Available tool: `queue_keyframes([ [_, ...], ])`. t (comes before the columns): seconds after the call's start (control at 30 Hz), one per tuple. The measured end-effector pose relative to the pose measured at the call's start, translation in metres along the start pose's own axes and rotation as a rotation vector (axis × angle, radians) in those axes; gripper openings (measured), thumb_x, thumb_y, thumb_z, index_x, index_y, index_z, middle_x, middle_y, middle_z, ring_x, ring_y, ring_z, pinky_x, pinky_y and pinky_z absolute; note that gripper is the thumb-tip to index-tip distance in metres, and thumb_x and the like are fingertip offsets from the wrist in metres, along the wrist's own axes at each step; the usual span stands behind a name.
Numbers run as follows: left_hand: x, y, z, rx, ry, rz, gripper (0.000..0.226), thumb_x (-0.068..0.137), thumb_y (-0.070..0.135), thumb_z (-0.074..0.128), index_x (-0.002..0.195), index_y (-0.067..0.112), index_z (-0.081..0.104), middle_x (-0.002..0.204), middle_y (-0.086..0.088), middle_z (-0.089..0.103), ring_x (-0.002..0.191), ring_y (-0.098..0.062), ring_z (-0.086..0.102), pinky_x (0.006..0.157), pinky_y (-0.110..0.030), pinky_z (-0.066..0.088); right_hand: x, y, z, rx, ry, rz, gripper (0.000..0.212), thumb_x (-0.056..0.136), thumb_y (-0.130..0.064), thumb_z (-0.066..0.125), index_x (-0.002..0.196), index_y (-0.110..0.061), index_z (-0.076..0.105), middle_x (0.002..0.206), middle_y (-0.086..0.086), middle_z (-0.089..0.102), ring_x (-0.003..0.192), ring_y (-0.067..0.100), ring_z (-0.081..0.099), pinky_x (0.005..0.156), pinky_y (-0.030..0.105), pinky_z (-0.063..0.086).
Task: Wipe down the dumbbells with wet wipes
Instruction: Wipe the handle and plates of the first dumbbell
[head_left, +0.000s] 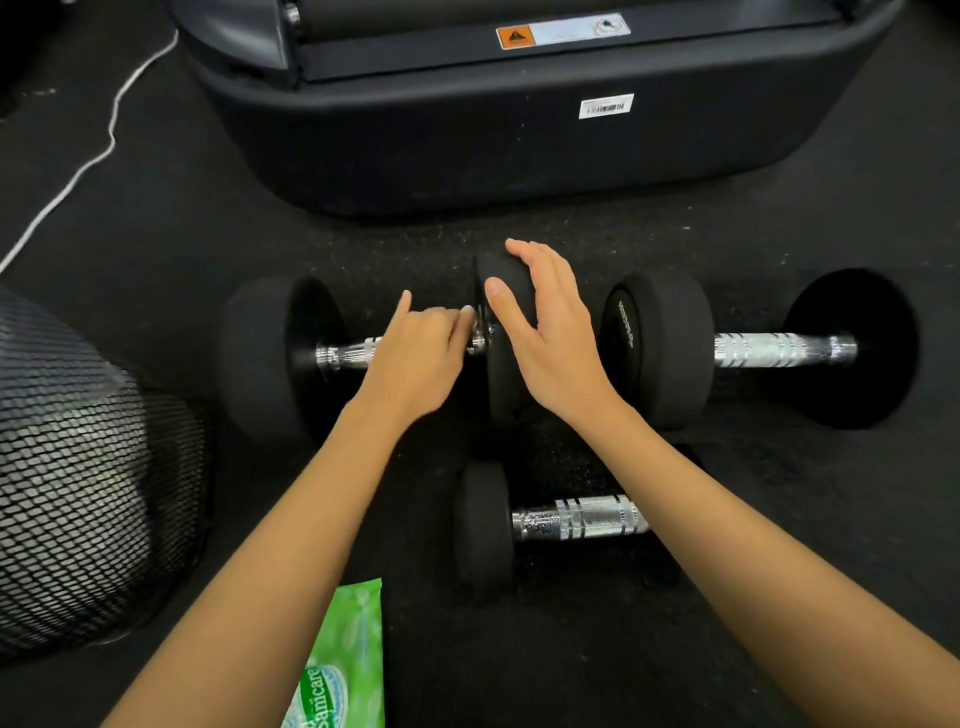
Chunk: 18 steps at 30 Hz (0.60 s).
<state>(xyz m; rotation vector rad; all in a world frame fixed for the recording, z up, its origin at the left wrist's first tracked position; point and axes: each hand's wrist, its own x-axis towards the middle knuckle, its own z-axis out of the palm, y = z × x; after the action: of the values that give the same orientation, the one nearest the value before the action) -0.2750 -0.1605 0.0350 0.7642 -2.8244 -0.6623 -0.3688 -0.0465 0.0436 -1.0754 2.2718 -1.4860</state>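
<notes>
Wipes pack (340, 670) at bottom edge, cut off, on the floor (727, 649). Near dumbbell (550, 519) looks wet, probably wiped. Left hand (415, 353) curled on left dumbbell (280, 358) handle; no wipe visible under it, can't tell. Right hand (545, 332) flat, fingers straight, steadying its inner head. Right dumbbell (758, 348) looks dry, likely pending.

I count three black rubber-ended dumbbells with chrome handles: one at left (270, 353), one at right (753, 351), one nearer (561, 519). One green wet-wipe packet (345, 670), one net-covered ball (78, 483).
</notes>
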Motion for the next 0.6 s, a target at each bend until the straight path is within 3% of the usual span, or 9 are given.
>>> queue_keyframes([
  [0.07,-0.008,-0.009,-0.003,-0.064,0.015,0.036,0.036,0.107,0.028,0.032,0.088,0.016,0.06,0.077,0.007,0.062,0.083,-0.012,0.063,0.124,-0.038,0.008,-0.002,0.0,0.0,0.003,-0.001,-0.006,0.047,0.099,-0.037,0.046,0.141,-0.017,0.041,0.146,0.001,0.037,0.131,0.009,0.039,0.103,0.021,0.035],
  [0.1,-0.018,-0.016,-0.001,-0.066,0.039,0.066,0.035,0.107,0.029,0.032,0.104,0.015,0.065,0.096,0.006,0.068,0.098,-0.009,0.063,0.124,-0.035,0.005,-0.003,0.0,0.0,0.006,-0.001,-0.007,0.047,0.099,-0.038,0.046,0.141,-0.017,0.041,0.146,0.001,0.037,0.132,0.009,0.038,0.105,0.023,0.035],
  [0.17,-0.039,-0.026,0.007,-0.006,0.122,0.14,0.039,0.108,0.028,0.032,0.132,0.014,0.058,0.128,0.004,0.062,0.122,-0.01,0.055,0.124,-0.035,0.004,-0.005,0.001,0.001,0.017,0.001,-0.002,0.047,0.099,-0.038,0.046,0.141,-0.018,0.041,0.147,0.001,0.036,0.134,0.008,0.035,0.107,0.024,0.033],
  [0.2,-0.044,-0.028,0.012,0.048,0.172,0.169,0.04,0.107,0.028,0.032,0.137,0.014,0.055,0.132,0.003,0.06,0.125,-0.012,0.053,0.124,-0.038,0.006,-0.006,0.001,0.001,0.022,0.006,0.0,0.047,0.099,-0.038,0.047,0.141,-0.019,0.041,0.148,0.0,0.035,0.135,0.008,0.034,0.107,0.024,0.033],
  [0.3,-0.034,-0.019,0.023,0.201,0.267,0.196,0.04,0.105,0.026,0.033,0.13,0.009,0.06,0.117,-0.002,0.067,0.11,-0.02,0.062,0.122,-0.047,0.016,-0.007,0.001,0.001,0.026,0.012,-0.001,0.046,0.099,-0.037,0.048,0.141,-0.018,0.041,0.147,0.0,0.035,0.136,0.007,0.034,0.106,0.02,0.032],
  [0.4,-0.019,-0.012,0.019,0.253,0.215,0.227,0.041,0.104,0.024,0.028,0.118,0.006,0.063,0.097,-0.002,0.068,0.09,-0.022,0.066,0.12,-0.05,0.019,-0.005,0.001,0.0,0.013,0.007,0.0,0.046,0.099,-0.037,0.048,0.141,-0.018,0.042,0.147,0.0,0.035,0.134,0.006,0.035,0.099,0.006,0.028],
  [0.5,-0.031,-0.027,0.018,0.231,0.209,0.271,0.039,0.106,0.022,0.032,0.135,0.01,0.055,0.129,-0.001,0.063,0.12,-0.017,0.058,0.123,-0.046,0.013,-0.003,0.002,0.001,0.022,-0.001,0.007,0.046,0.099,-0.038,0.047,0.141,-0.019,0.041,0.147,-0.001,0.035,0.134,0.005,0.035,0.097,0.002,0.027],
  [0.6,-0.057,-0.04,0.026,0.186,0.296,0.286,0.043,0.106,0.02,0.034,0.145,0.006,0.046,0.151,-0.007,0.045,0.142,-0.022,0.038,0.122,-0.044,0.018,-0.002,0.001,0.001,0.026,0.002,0.005,0.047,0.099,-0.037,0.047,0.141,-0.018,0.041,0.147,0.0,0.035,0.135,0.007,0.034,0.103,0.011,0.028],
])
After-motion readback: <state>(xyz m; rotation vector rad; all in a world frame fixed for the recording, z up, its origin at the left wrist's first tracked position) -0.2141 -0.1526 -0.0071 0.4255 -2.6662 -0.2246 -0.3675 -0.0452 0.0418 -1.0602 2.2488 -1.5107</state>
